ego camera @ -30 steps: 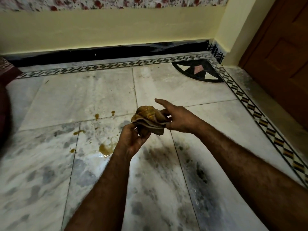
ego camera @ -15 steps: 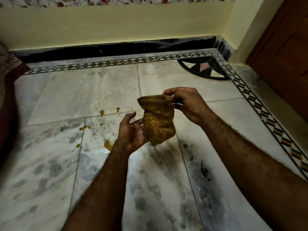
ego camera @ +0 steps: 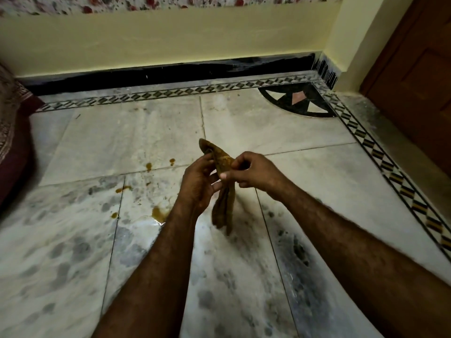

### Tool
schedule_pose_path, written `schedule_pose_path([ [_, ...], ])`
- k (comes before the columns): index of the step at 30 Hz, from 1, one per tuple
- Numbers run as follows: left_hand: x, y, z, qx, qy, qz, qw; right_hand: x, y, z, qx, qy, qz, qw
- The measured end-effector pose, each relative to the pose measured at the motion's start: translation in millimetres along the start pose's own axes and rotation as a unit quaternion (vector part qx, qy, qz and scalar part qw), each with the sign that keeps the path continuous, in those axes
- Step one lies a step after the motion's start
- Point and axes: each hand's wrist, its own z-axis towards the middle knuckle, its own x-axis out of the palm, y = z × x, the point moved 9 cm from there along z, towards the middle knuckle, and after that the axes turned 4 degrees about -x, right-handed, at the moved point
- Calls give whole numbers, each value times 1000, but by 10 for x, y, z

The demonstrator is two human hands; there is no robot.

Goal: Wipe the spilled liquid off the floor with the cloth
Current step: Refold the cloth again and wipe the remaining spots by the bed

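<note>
Above the marble floor [ego camera: 244, 123], at about the middle of my view, I have both hands on the cloth [ego camera: 223, 191], which hangs clear of the ground. My left hand [ego camera: 199, 189] is curled against its left side, fingers pressing the fabric, and my right hand [ego camera: 253, 170] pinches the upper part between thumb and fingertips. One end of the cloth pokes up toward the far side past my knuckles, and the rest droops down between my wrists; it looks stained yellow-brown, though the dim light makes that hard to judge. Left of my left forearm lies the spilled liquid [ego camera: 158, 213], a brownish pool with a wet sheen on its near side, and smaller drops dot the tiles farther left and beyond. A wooden door [ego camera: 415, 69] stands at far right.
</note>
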Motion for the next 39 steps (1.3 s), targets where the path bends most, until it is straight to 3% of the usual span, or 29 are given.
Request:
schedule_pose_path([
  [4, 53, -72, -38, 35, 25, 38, 998, 9, 25, 23, -39, -46, -55, 997],
  [8, 83, -110, -64, 55, 34, 65, 996, 25, -38, 77, -20, -11, 91, 996],
  [13, 38, -150, -25, 81, -8, 97, 992, 58, -74, 35, 30, 28, 258, 965],
  [19, 15, -67, -7, 55, -25, 119, 991, -95, -56, 35, 43, 14, 266, 963],
  [28, -480, -177, 63, 13, -136, 94, 986, -939, -285, 133, 89, -167, 232, 954],
  [32, -488, -340, 93, 32, -90, 126, 987, -982, -286, 138, 77, -111, 268, 954],
  [36, -482, -462, 141, 45, -78, 163, 982, -839, -202, 165, 20, -24, 175, 984],
  [39, -511, -543, 173, 68, -100, 220, 968, -839, -172, 204, 14, -38, -44, 998],
])
